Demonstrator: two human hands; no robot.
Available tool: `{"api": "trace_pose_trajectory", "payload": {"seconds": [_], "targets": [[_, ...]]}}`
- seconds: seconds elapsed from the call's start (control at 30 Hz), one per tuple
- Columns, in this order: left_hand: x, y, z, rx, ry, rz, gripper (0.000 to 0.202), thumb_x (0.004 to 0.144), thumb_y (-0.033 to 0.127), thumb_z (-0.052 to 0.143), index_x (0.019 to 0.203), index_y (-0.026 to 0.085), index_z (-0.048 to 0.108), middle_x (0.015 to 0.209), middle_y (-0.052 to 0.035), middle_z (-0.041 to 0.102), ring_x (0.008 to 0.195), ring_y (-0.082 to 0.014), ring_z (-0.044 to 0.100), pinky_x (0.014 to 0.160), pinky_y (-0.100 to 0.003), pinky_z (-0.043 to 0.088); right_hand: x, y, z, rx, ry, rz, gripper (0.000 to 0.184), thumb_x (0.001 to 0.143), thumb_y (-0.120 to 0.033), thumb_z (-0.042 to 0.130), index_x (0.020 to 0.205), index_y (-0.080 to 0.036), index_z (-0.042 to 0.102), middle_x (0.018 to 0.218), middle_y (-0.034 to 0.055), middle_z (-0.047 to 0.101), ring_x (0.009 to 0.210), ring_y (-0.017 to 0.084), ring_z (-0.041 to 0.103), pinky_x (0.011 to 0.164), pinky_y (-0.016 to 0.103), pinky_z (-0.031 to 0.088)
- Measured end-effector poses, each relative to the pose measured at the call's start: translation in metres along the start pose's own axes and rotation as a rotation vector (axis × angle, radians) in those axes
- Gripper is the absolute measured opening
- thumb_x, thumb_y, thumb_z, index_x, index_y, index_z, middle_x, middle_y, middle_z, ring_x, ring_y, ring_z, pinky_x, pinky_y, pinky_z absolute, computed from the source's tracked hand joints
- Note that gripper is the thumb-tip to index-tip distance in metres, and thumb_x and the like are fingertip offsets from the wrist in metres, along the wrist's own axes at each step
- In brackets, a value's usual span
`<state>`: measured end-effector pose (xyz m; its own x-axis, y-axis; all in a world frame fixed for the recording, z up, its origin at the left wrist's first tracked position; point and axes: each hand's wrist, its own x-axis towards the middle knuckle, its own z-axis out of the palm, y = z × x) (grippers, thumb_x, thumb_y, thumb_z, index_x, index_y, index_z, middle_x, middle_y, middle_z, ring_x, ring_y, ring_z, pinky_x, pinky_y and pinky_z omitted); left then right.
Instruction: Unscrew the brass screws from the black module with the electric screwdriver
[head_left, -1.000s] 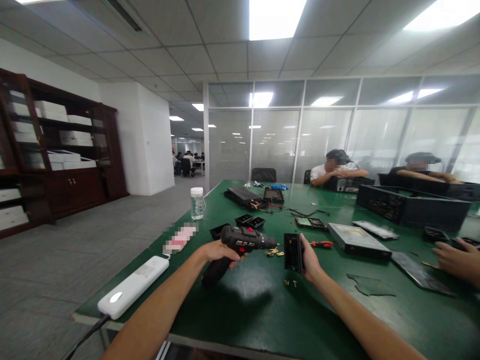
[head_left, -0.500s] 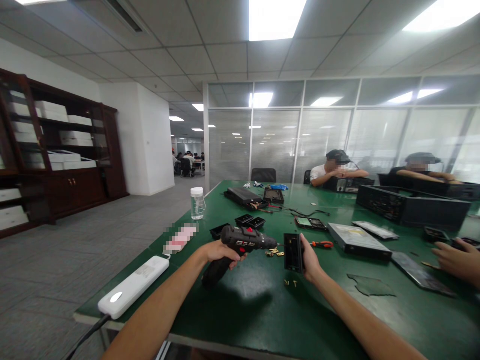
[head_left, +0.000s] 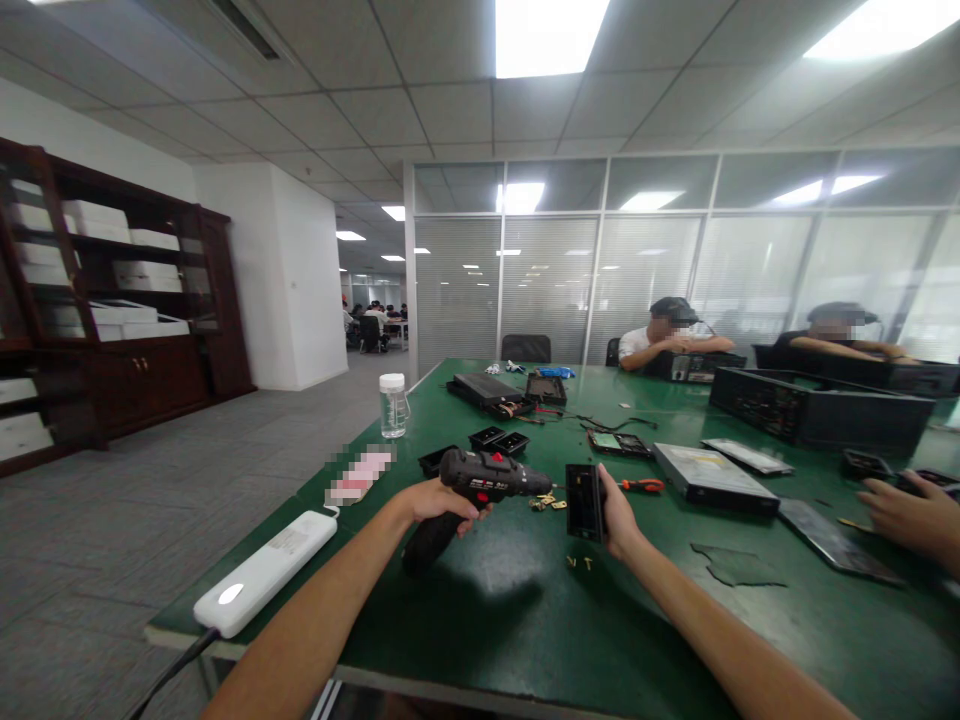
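My left hand (head_left: pixel 450 503) is closed around the grip of a black and red cordless drill (head_left: pixel 491 474), whose chuck points right. In my right hand (head_left: pixel 619 515) is a small black open plastic box (head_left: pixel 583 503), held upright with its hollow side toward the drill. The bit's tip lies close to the box; whether it touches cannot be made out. Small brass-coloured metal pieces (head_left: pixel 551 503) lie on the table between drill and box, and a few little screws (head_left: pixel 579 562) sit just below the box. Behind the drill are more black plastic boxes (head_left: pixel 501 440).
The green table (head_left: pixel 480 640) carries an orange-handled screwdriver (head_left: pixel 643 486), a silver disc drive (head_left: pixel 716 480), a black computer case (head_left: pixel 817 410), a water bottle (head_left: pixel 393 408) and a white power strip (head_left: pixel 266 570). A co-worker's hand (head_left: pixel 911 510) is at the right; two people sit across.
The black box in my right hand has turned slightly, showing more of its hollow side. The drill stays almost in place, and the view has shifted a little.
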<state>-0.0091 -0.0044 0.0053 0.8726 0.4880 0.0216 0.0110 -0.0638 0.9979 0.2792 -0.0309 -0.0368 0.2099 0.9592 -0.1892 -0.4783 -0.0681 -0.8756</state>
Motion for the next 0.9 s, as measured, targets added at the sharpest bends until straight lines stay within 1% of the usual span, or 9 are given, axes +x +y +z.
{"api": "trace_pose_trajectory", "payload": {"seconds": [0.17, 0.37, 0.63, 0.9], "targets": [[-0.0002, 0.0011, 0.0010, -0.009, -0.013, 0.005, 0.035, 0.061, 0.023, 0.063, 0.092, 0.008, 0.054, 0.079, -0.0060, 0.052, 0.052, -0.0089, 0.049, 0.052, -0.026, 0.043, 0.0010, 0.0000, -0.0008, -0.001, 0.004, -0.006, 0.039, 0.065, -0.056, 0.050, 0.072, -0.018, 0.058, 0.056, 0.0020, 0.060, 0.049, 0.018, 0.057, 0.050, 0.032, 0.046], [0.0002, 0.0009, 0.0000, -0.006, -0.035, 0.017, 0.034, 0.062, 0.022, 0.062, 0.092, 0.008, 0.054, 0.079, -0.0062, 0.051, 0.052, -0.0088, 0.049, 0.052, -0.026, 0.043, 0.0020, 0.0005, -0.0017, 0.020, -0.024, -0.010, 0.040, 0.063, -0.057, 0.051, 0.071, -0.018, 0.057, 0.054, 0.0015, 0.059, 0.048, 0.017, 0.056, 0.050, 0.032, 0.046], [-0.0001, -0.0008, -0.0023, 0.005, -0.032, 0.021, 0.034, 0.063, 0.021, 0.061, 0.094, 0.008, 0.053, 0.081, -0.0067, 0.051, 0.054, -0.0092, 0.049, 0.051, -0.024, 0.042, 0.0049, 0.0016, -0.0045, 0.011, -0.020, -0.017, 0.039, 0.063, -0.056, 0.051, 0.072, -0.019, 0.057, 0.054, 0.0008, 0.059, 0.050, 0.018, 0.056, 0.052, 0.033, 0.046], [0.0001, -0.0013, -0.0014, -0.003, -0.017, 0.008, 0.034, 0.063, 0.021, 0.061, 0.093, 0.008, 0.053, 0.080, -0.0063, 0.052, 0.052, -0.0083, 0.048, 0.050, -0.023, 0.041, 0.0096, 0.0046, -0.0071, 0.013, -0.030, -0.039, 0.040, 0.063, -0.057, 0.051, 0.072, -0.019, 0.057, 0.053, 0.0009, 0.058, 0.048, 0.017, 0.055, 0.050, 0.031, 0.045]]}}
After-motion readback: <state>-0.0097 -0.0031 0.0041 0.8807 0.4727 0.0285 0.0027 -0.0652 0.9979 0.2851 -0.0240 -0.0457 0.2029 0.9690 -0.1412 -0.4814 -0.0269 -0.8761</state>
